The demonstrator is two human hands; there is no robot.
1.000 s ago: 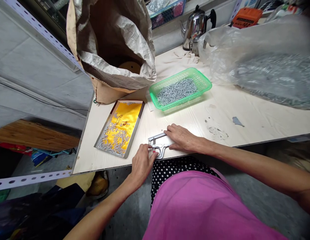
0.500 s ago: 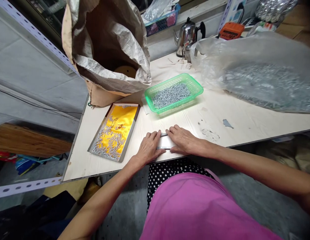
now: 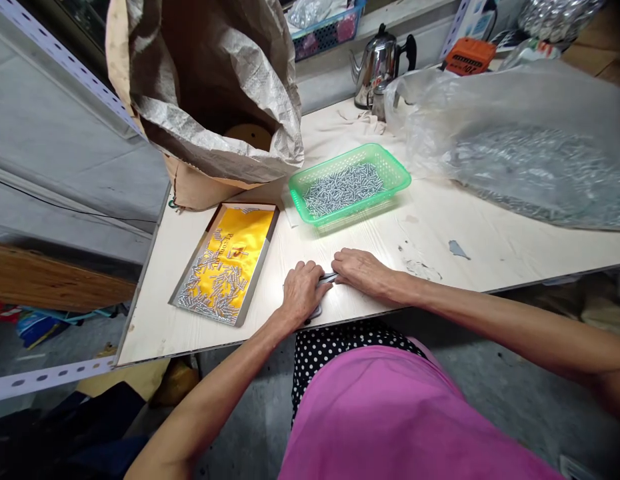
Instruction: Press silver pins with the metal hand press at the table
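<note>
At the table's front edge, my left hand (image 3: 301, 292) is closed around the near end of some thin grey metal strips (image 3: 329, 277), whose exact kind I cannot make out. My right hand (image 3: 363, 272) pinches their other end, with its fingers bunched together. A greyish end of metal also shows under my left palm. Left of my hands lies a shallow tray (image 3: 260, 277) with a yellow lining and small silver pins scattered on it. Beyond them stands a green plastic basket (image 3: 310, 217) holding many similar pins (image 3: 345, 190).
A big open woven sack (image 3: 210, 153) stands at the back left of the table (image 3: 390, 233). To the right lies a clear plastic bag (image 3: 535, 167) of small metal parts. A steel kettle (image 3: 377, 67) and an orange box (image 3: 469, 57) are at the back.
The two metal strips, parallel and apart between my hands before, are now close together. My right fingers have drawn into a pinch, and the view has shifted slightly.
</note>
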